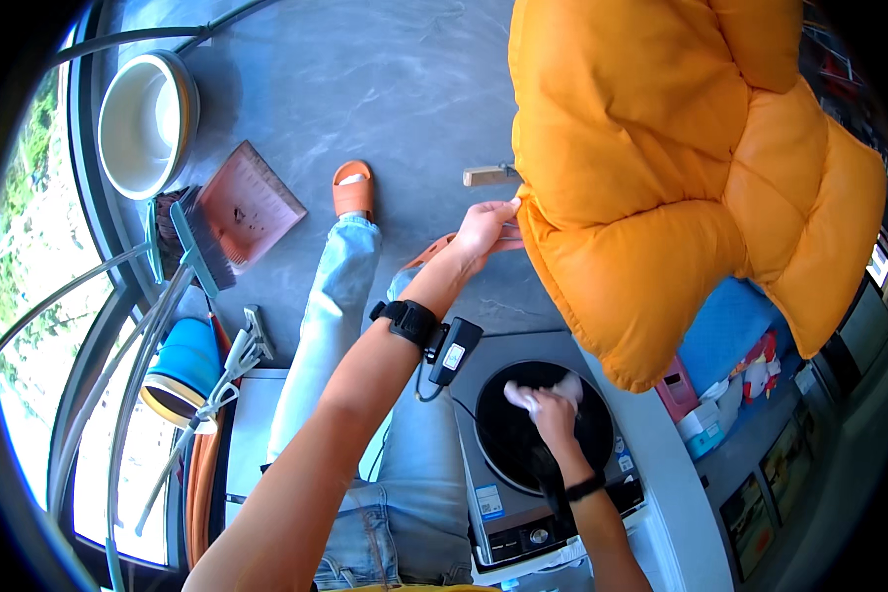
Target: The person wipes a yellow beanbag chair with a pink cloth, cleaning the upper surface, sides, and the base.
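My left hand (pixel 488 233) is at the seamed edge of a large orange padded, quilted article (pixel 629 170), with the thumb and forefinger pinching that edge. The article fills the upper right; whether it is a cushion or a seat cannot be told. Lower down, my right hand (pixel 555 418) grips a small pale pinkish-white cloth (pixel 522 396), which sticks out on both sides of the fist. Beneath that hand lies the dark round door (pixel 507 444) of a grey front-loading washing machine (pixel 503 351), with a control panel and a knob (pixel 539 535).
Nested basins (pixel 144 126), a pink dustpan (pixel 251 207), a broom (pixel 196 240) and a blue bucket (pixel 185 359) stand by the window at left. A wooden piece (pixel 488 175) is near the orange article. Blue fabric (pixel 729 333) and small boxes (pixel 701 422) lie at right.
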